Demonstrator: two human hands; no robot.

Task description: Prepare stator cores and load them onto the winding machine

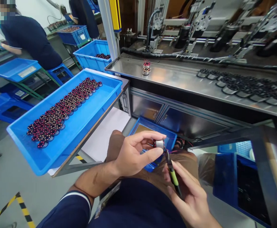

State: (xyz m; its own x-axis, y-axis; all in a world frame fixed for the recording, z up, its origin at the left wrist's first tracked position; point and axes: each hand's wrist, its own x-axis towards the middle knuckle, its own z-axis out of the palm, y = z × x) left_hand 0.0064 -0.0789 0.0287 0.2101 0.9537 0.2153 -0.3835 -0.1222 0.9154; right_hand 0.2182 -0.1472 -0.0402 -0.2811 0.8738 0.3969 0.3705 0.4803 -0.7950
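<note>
My left hand (138, 152) pinches a small motor stator (159, 144) between thumb and fingers, above my lap. Its side is a silvery metal ring, and thin reddish wires trail from it. My right hand (190, 193) is wrapped round a pair of cutting pliers (173, 174) with green and black handles. The pliers' dark tip points up and sits close to the stator's lower right edge; whether it touches a wire I cannot tell. Beyond my hands, another wound stator (146, 68) stands on the metal ledge (174, 74).
On the left, a blue tray (100, 101) holds rows of wound stators (64, 109). Several black-topped parts (248, 85) line the ledge's right side, below machinery. A blue bin (138, 125) lies beneath the ledge. A co-worker (29, 34) sits at the far left.
</note>
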